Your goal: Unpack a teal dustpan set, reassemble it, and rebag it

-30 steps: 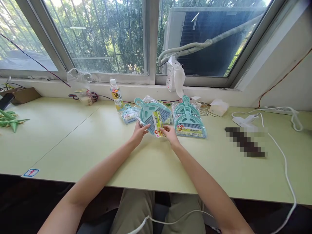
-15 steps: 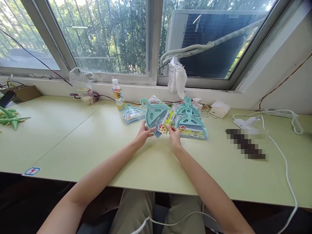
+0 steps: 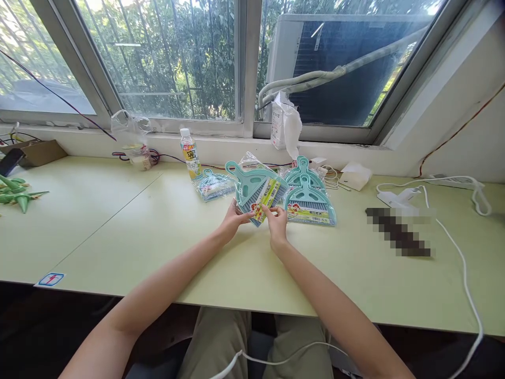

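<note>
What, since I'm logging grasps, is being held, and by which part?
A wrapped teal dustpan-and-brush set: the left hand holds its lower left edge, and the right hand pinches it near the lower end of its yellow-green label.

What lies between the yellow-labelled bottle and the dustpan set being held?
A plastic-wrapped teal item lies on the table between the bottle and the held dustpan set, seen in the head view.

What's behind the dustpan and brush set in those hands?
Past the wrapped teal dustpan, a thin cable and white wall show. Whatever sits directly behind it is covered.
</note>
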Tool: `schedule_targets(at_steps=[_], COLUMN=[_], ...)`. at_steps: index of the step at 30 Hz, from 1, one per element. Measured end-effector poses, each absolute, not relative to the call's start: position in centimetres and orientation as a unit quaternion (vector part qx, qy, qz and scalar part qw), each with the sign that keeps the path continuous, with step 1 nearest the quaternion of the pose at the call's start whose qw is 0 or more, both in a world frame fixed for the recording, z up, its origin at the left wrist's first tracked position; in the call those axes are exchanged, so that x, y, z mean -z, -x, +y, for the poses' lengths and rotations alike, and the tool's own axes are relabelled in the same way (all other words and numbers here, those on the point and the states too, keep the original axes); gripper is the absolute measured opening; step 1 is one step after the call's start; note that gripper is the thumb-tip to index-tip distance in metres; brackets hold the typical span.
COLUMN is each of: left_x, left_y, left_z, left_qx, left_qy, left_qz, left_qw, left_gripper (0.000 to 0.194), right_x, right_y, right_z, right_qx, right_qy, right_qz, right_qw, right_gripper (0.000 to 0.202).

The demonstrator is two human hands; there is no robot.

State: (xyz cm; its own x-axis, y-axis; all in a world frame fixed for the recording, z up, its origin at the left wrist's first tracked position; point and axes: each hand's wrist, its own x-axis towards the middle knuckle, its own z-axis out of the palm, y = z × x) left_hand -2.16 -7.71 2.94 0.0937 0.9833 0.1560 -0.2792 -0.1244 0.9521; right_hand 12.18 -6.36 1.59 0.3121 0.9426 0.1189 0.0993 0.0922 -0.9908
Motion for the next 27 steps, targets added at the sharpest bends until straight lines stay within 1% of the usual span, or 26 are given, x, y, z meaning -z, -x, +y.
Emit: schedule_targets(at_steps=[3,8,11,14,21,24,27], left_x=[-3.1,-3.5,-3.7,-3.7,-3.6,-3.7,-3.7], left_y=[2.1,2.0,2.1,2.1,2.2,2.3,2.4], left_z=[-7.7,-7.7,-7.7,-7.7,-7.6,-7.6,-7.5], left_qx=[-0.582,-0.600,-0.602,-0.594,-0.595,-0.601,-0.600], left_qy=[-0.482,-0.461,-0.455,-0.461,-0.469,-0.464,-0.469], left_qz=[0.364,0.357,0.352,0.353,0.356,0.360,0.356], left_qw=[0.545,0.547,0.554,0.557,0.547,0.542,0.541], left_gripper=[0.072,0.068,0.068,0.067,0.066,0.066,0.065], right_x=[-2.1,-2.1,-2.2,-2.6,-3.5,-3.5,-3.2], right_y=[-11.9,-11.7,-11.8,-12.2,-13.2,-13.3,-13.2], right_z=[-6.7,-6.7,-6.6,-6.4,-6.1,-5.9,-5.8], right_qx=[-0.367,-0.377,-0.421,-0.475,-0.499,-0.518,-0.525], right_qy=[0.594,0.569,0.538,0.515,0.473,0.471,0.451], right_qz=[-0.417,-0.413,-0.385,-0.376,-0.424,-0.413,-0.421], right_qw=[0.583,0.604,0.621,0.607,0.590,0.583,0.586], right_gripper=[0.040,0.041,0.049,0.052,0.027,0.025,0.028])
